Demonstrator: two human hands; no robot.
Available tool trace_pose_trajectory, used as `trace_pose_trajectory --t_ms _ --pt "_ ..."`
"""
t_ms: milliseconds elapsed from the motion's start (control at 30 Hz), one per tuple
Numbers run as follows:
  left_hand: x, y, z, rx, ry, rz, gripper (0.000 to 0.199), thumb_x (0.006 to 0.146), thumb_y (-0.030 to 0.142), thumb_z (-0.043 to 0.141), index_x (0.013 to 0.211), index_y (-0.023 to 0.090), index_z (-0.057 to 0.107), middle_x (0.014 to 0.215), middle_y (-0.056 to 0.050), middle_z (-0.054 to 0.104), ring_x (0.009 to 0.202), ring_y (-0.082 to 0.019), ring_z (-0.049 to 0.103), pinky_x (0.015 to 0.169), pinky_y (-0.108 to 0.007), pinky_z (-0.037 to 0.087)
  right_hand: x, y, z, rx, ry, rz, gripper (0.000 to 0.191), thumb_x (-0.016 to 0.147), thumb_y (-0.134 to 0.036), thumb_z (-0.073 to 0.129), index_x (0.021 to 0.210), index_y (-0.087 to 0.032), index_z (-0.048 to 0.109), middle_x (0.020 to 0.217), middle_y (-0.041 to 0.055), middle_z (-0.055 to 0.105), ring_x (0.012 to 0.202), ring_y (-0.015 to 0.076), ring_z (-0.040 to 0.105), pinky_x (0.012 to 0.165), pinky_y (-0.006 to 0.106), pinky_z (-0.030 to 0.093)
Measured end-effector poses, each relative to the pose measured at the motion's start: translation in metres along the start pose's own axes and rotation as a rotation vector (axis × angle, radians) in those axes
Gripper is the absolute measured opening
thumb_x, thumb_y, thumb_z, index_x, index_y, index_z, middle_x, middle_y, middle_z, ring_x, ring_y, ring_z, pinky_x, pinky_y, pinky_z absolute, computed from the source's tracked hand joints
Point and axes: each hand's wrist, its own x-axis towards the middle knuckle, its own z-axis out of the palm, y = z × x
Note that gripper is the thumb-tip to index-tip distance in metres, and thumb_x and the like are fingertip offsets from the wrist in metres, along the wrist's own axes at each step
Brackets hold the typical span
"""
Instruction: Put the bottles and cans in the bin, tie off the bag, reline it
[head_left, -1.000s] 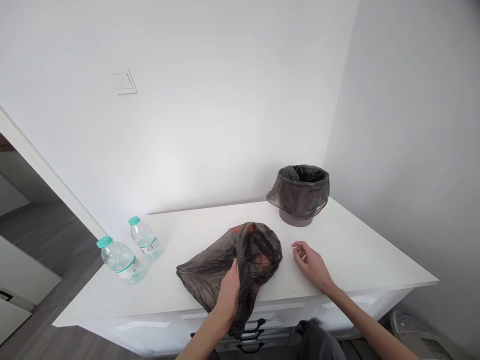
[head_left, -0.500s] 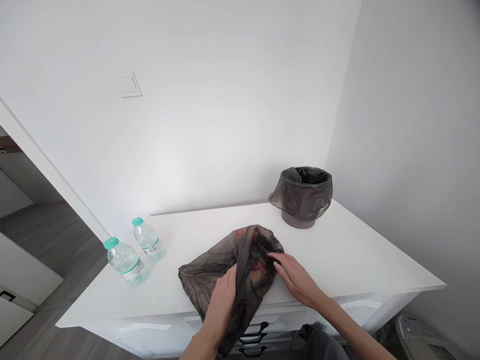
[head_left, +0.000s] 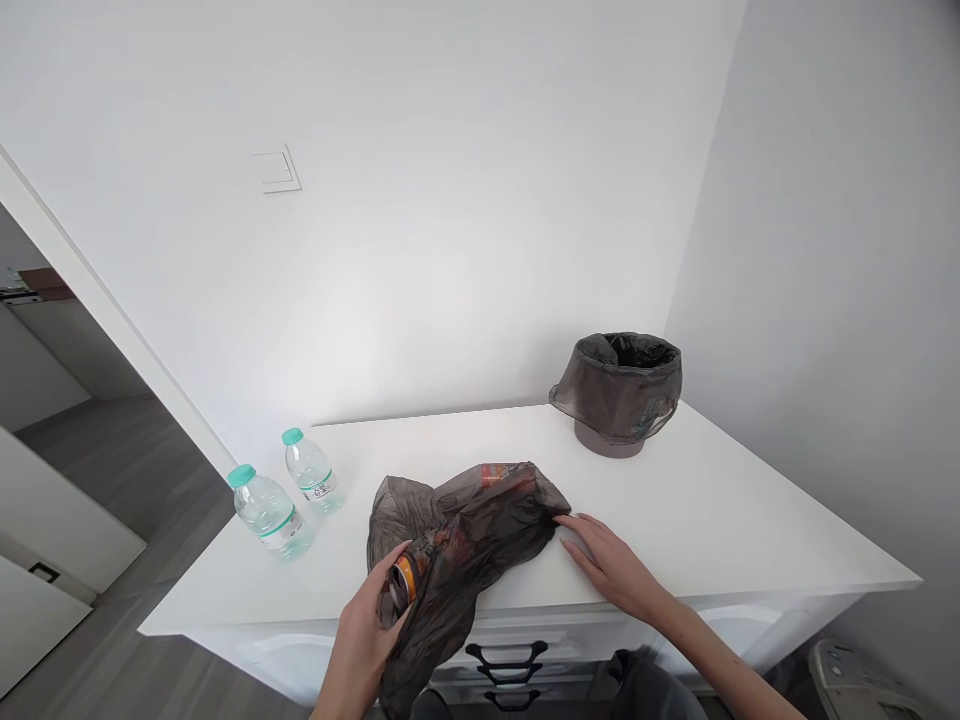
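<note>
"black plastic, thin enough to see through. where does that bag lie?"

"crumpled along the near edge of the table, with a loose flap hanging over in front of the drawers. red and orange patches show through it, so something seems to be inside, though i can't tell what."

"and the left hand?"

"it's grasping what looks like a can with an orange band, at the bag's left part, film bunched around it. thumb on one side, fingers on the other: probably a good hold for something round that could roll."

"the right hand?"

"fingertips touching the bag's right end. whether that grip pinches the film or only presses it, i can't tell. my guess is it steadies the bag, since such light film slides easily."

"why is the bin back there?"

"upright near the back wall, it likely leaves room for both hands. its dark liner is folded over the rim, presumably to keep the mouth open."

"and the near bottle and far bottle?"

"both upright at the table's left, apart from the bag, where they're less likely to be knocked."
</note>
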Motion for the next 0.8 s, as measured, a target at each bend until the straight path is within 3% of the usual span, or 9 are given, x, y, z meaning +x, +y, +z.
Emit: trace_pose_trajectory --t_ms 233,400,533,667,800 --pt "0.003 -0.007 0.014 -0.079 0.022 -0.091 0.059 0.085 0.052 0.063 0.138 0.026 0.057 0.13 -0.009 0.072 0.105 -0.027 0.074 0.085 -0.034 0.061 -0.005 0.001 -0.008 0.002 0.057 0.0 0.043 0.106 -0.047 0.04 0.144 -0.032 0.053 0.144 0.0029 0.063 0.138 0.0238 0.054 0.117 0.045 0.046" --pt "0.004 -0.013 0.017 -0.029 0.085 -0.071 0.058 0.082 0.049 0.066 0.135 0.026 0.058 0.131 -0.009 0.07 0.1 -0.027 0.074 0.085 -0.038 0.06 -0.006 -0.003 -0.007 0.006 0.114 -0.003 0.04 0.106 -0.044 0.04 0.14 -0.03 0.056 0.14 0.0051 0.065 0.136 0.0258 0.056 0.114 0.047 0.048" --pt "0.009 -0.019 0.021 -0.078 0.101 -0.094 0.069 0.074 0.049 0.073 0.136 0.023 0.057 0.129 -0.012 0.071 0.106 -0.032 0.073 0.086 -0.042 0.06 -0.006 -0.002 -0.006 0.017 0.12 -0.008 0.04 0.106 -0.043 0.041 0.14 -0.03 0.056 0.141 0.0062 0.065 0.136 0.0271 0.056 0.114 0.049 0.048" --pt "0.016 -0.029 0.026 -0.156 0.102 -0.163 0.087 0.064 0.048 0.081 0.139 0.018 0.051 0.136 -0.018 0.065 0.117 -0.036 0.069 0.092 -0.045 0.059 -0.006 -0.001 -0.005 0.011 0.113 0.007 0.04 0.106 -0.043 0.041 0.14 -0.03 0.056 0.141 0.0055 0.065 0.135 0.027 0.056 0.114 0.049 0.048" --pt "0.024 -0.038 0.025 -0.254 0.06 -0.26 0.092 0.064 0.05 0.081 0.141 0.017 0.044 0.142 -0.022 0.061 0.112 -0.035 0.071 0.094 -0.046 0.058 -0.006 -0.001 -0.006 0.008 0.116 0.002 0.039 0.105 -0.043 0.042 0.14 -0.031 0.056 0.14 0.0055 0.065 0.135 0.0271 0.057 0.112 0.049 0.049"
